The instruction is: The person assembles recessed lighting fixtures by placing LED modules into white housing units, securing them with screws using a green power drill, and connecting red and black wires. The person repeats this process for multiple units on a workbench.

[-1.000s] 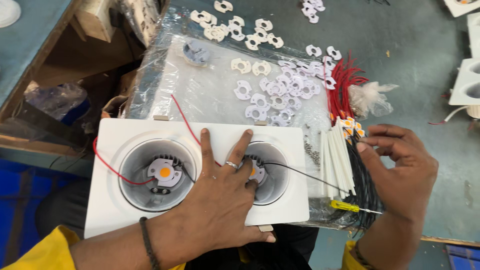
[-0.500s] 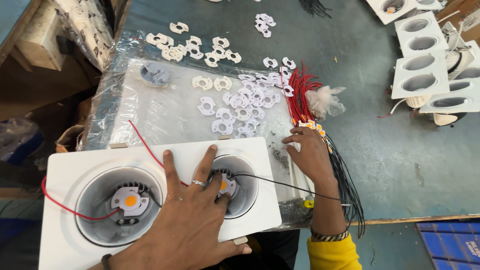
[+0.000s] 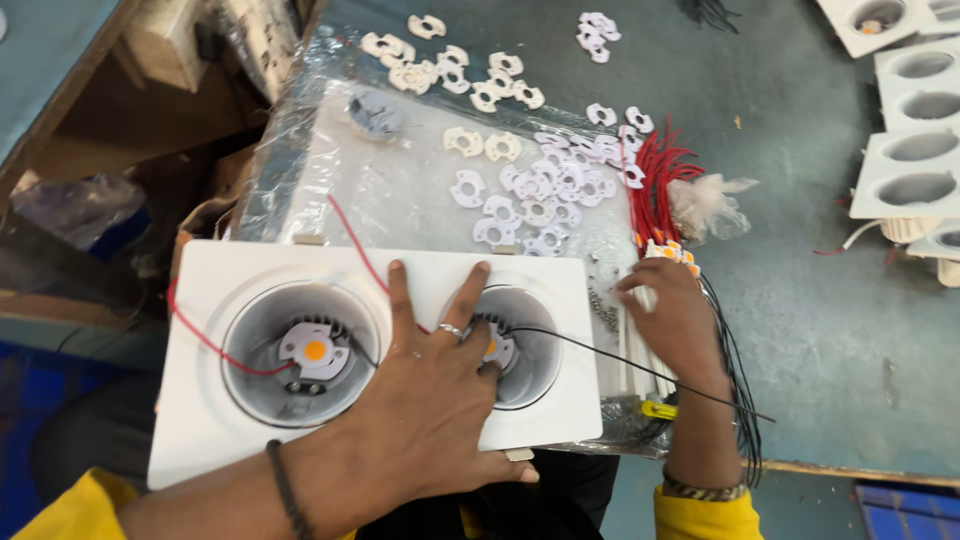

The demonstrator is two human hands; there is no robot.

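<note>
**Left hand flat on a twin light housing, right hand at the wire bundle**

A clear plastic sheet (image 3: 400, 190) covers the near part of the grey table (image 3: 800, 300), and small white plastic rings (image 3: 540, 185) lie scattered across it, thickest just beyond the housing's far right corner. More of them sit loose on the bare table further off. A bunch of red wires (image 3: 660, 185) lies beside the rings, with a crumpled bit of clear wrap (image 3: 710, 205) next to it. A row of other white housings (image 3: 915, 150) lines the right edge of the table, well apart from the hands. A yellow-tipped tool (image 3: 660, 410) lies by the right wrist.

The white two-hole light housing (image 3: 250, 270) lies at the near edge, on the plastic sheet. The left hand (image 3: 430, 400) presses flat on it, fingers spread wide, gripping nothing; the middle part of the housing is under the palm, and the fingertips reach to the rim of the right hole, partly covering the small light chip there. The left hole is unobstructed, showing its chip (image 3: 313, 350) with an orange centre and a red wire (image 3: 215, 345) looping out over the rim. A black wire (image 3: 640, 370) runs from the right hole out beneath the right hand.

The right hand (image 3: 675, 320) rests just beside the housing's right edge, fingers curled down among black wires (image 3: 735, 390) and white strips; whether they pinch anything I cannot tell.
</note>
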